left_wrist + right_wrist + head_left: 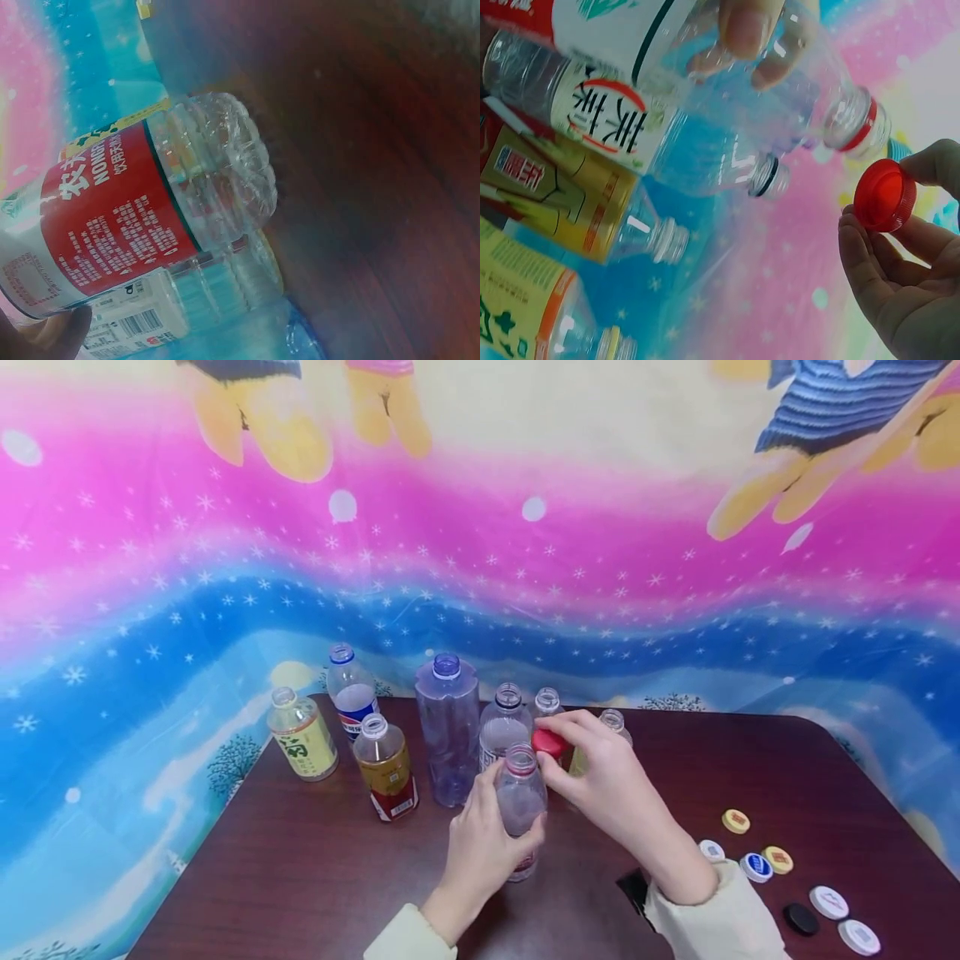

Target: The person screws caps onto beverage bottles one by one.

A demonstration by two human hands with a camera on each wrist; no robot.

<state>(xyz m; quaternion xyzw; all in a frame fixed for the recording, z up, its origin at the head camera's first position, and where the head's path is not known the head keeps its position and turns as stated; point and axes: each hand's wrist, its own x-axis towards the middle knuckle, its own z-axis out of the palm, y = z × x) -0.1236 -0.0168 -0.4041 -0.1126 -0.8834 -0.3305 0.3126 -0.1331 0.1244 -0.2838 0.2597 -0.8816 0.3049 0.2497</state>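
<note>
A clear plastic bottle (pixel 522 806) stands uncapped near the front of the table, a red ring below its mouth. My left hand (pixel 483 835) grips it around the body. Its red label (pixel 112 210) with white characters shows in the left wrist view. My right hand (pixel 600 764) pinches a red bottle cap (pixel 550 742) between thumb and fingers. In the right wrist view the cap (pixel 885 196) is tilted, its hollow inside showing. It is close beside the bottle's mouth (pixel 866 124), apart from it.
Several uncapped bottles stand behind and left, including a tall purple-tinted bottle (pixel 450 727), a yellow-labelled bottle (pixel 306 743), a gold-and-red-labelled bottle (pixel 387 777) and a blue-labelled bottle (pixel 354 700). Loose caps, among them a black cap (pixel 801 919), lie on the brown table (pixel 255 877) at right.
</note>
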